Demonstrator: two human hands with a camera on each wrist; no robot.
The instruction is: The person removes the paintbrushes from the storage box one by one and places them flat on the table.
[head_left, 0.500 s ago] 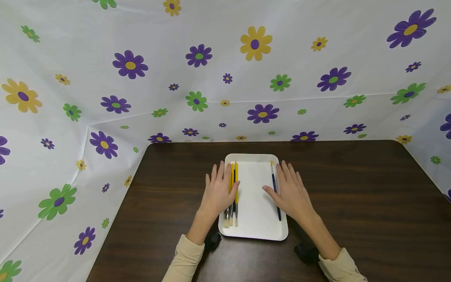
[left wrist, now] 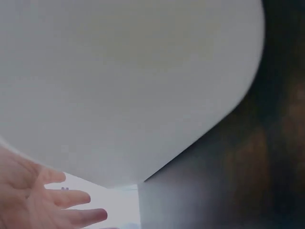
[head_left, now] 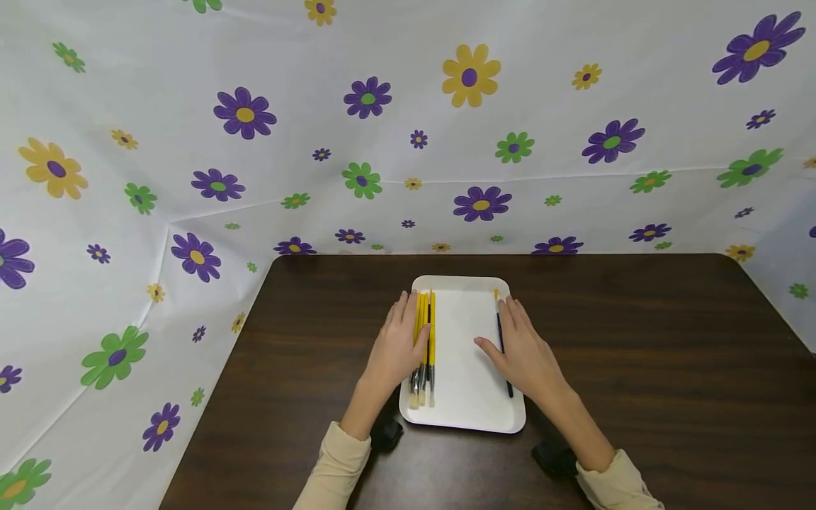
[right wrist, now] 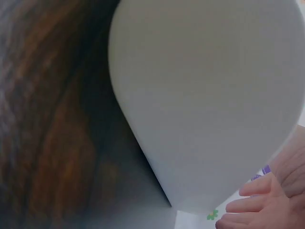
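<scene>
Because we seem to be steadying the white tray (head_left: pixel 468 354) near the far edge of the tabletop (head_left: pixel 637 340), our left hand (head_left: pixel 395 348) and right hand (head_left: pixel 530 352) flank it, fingers straight; yellow-handled brushes (head_left: pixel 433 329) line its left edge, one dark brush (head_left: pixel 509 389) its right, apparently set apart.

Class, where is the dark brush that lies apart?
In the head view, the dark brush lies along the right side of the white tray, partly hidden by the right hand.

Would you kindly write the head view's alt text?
A person's left hand and right hand flank a white tray seen against a dark table. Mostly yellow brushes line its left side, one dark brush its right. Behind hangs flowered white cloth.
</scene>
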